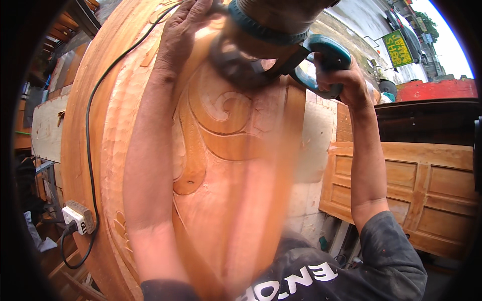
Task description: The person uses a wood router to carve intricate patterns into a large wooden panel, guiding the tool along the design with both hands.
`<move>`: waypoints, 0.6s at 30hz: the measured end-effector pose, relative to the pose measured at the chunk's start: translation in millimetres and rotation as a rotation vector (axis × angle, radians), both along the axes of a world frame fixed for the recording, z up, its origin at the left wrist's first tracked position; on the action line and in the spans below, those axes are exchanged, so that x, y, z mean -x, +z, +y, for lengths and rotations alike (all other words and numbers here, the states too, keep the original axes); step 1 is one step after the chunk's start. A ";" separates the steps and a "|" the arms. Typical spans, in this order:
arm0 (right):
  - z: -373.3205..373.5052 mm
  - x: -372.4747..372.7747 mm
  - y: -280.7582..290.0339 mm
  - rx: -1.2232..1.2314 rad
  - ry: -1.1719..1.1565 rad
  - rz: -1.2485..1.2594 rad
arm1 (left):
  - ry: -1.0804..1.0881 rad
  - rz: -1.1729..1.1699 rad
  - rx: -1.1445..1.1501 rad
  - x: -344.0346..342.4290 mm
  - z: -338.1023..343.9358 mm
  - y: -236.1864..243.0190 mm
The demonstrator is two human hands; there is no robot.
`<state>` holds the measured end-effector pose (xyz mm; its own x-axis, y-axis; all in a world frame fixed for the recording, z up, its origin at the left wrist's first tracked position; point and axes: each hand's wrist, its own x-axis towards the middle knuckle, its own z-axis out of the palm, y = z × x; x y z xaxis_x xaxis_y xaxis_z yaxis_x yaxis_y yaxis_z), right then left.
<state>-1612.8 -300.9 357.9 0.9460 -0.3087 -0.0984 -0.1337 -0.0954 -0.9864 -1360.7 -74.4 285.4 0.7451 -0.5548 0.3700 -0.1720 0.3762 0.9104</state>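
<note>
- Head view: the tool [268, 37] is at the far part of the carved panel [221, 200], close to its right edge; the round dark underside is blurred, so I cannot tell whether it touches the wood.
- Right hand [347, 80]: fingers curled around the teal loop handle [332, 56] on the tool's right, in what looks like a full grip.
- Left hand [187, 25]: beside the grey stub [219, 7] on the tool's left, fingers bent, partly cut off by the upper rim; I cannot tell how closely it holds the stub.
- Weight: the tool looks heavy and top-laden, a thick body over a broad base, so it probably wants both hands, one at each side.
- Feel: its body and loop look hard and stiff; dust could make the loop slippery, so a wrapped grip seems better than fingertips.
- Where to hold: loop and stub are the sensible places; the blurred underside is best kept clear of fingers.
- Panel: it looks thick, rigid and heavy, better lifted by its long edges than by the relief; the thin raised rims of the scroll [226, 118] would likely chip first.
- Cord [89, 125]: black and flexible, it runs along the panel's left side to a white socket [75, 220] near the lower left edge; it could snag on the left forearm.
</note>
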 end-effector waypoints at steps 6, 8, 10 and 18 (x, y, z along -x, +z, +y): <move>-6.0 1.8 0.0 0.013 0.026 -0.003 | -0.017 -0.007 -0.014 2.4 -1.1 2.5; -2.8 1.2 -1.7 0.015 0.038 -0.009 | 0.008 -0.009 -0.032 2.6 2.1 2.8; -0.7 2.2 -1.0 0.031 0.039 -0.016 | 0.027 -0.004 -0.039 3.6 2.9 1.9; -1.8 9.4 -2.7 0.059 0.080 -0.036 | 0.054 -0.002 -0.074 6.2 4.0 3.5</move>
<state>-1622.2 -302.7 355.2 0.9705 -0.2361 -0.0480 -0.0881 -0.1623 -0.9828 -1366.9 -70.4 288.8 0.7742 -0.5398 0.3305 -0.1917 0.2977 0.9352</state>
